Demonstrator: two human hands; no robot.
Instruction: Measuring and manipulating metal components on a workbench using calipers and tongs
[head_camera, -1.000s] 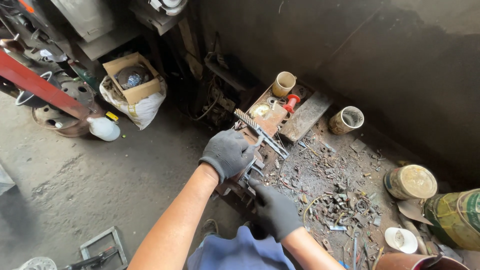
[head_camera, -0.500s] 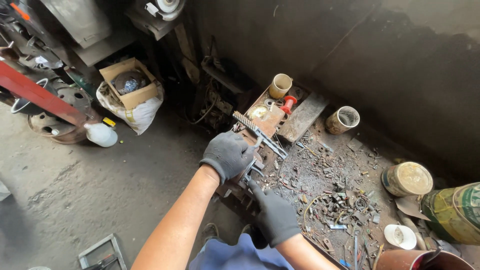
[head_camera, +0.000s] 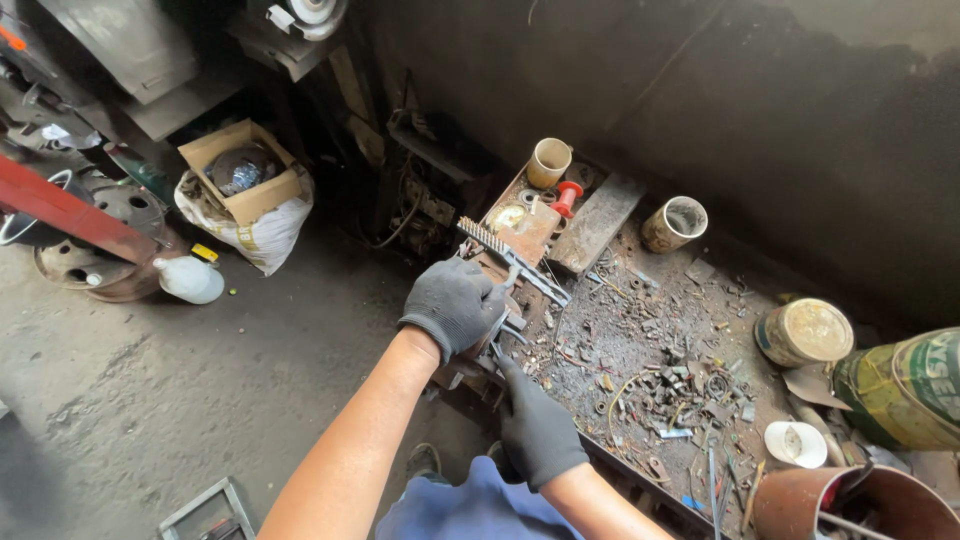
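— What have your hands got right now?

— Your left hand (head_camera: 455, 303), in a dark glove, is wrapped in a closed grip over a small metal part (head_camera: 503, 330) at the near corner of the worktop (head_camera: 640, 330). Your right hand (head_camera: 535, 425), gloved too, comes up from below with the forefinger stretched to the same part. Whether that grip is pinching it or only steadying it, I cannot tell; the fingertip is half hidden under your left hand.

— And around the part?

— Just past your left knuckles a wire brush (head_camera: 510, 257) lies slanted, bristles toward the far end. Beyond it stand a tan cup (head_camera: 549, 162) and a red spool (head_camera: 567, 196), beside a flat grey slab (head_camera: 597, 222). To your right the worktop is strewn with bolts and metal scraps (head_camera: 680, 390), then a rusty tin (head_camera: 674, 223), a lidded can (head_camera: 804, 332) and a green drum (head_camera: 900, 390) further out. On the floor to your left sit a cardboard box (head_camera: 243, 170) on a white sack and a white jug (head_camera: 190, 279).

— How far along does it look?

— In my judgement, mid-way: the part is in hand and being worked, not set down. Nothing finished shows beside it, and the brush lies untouched.
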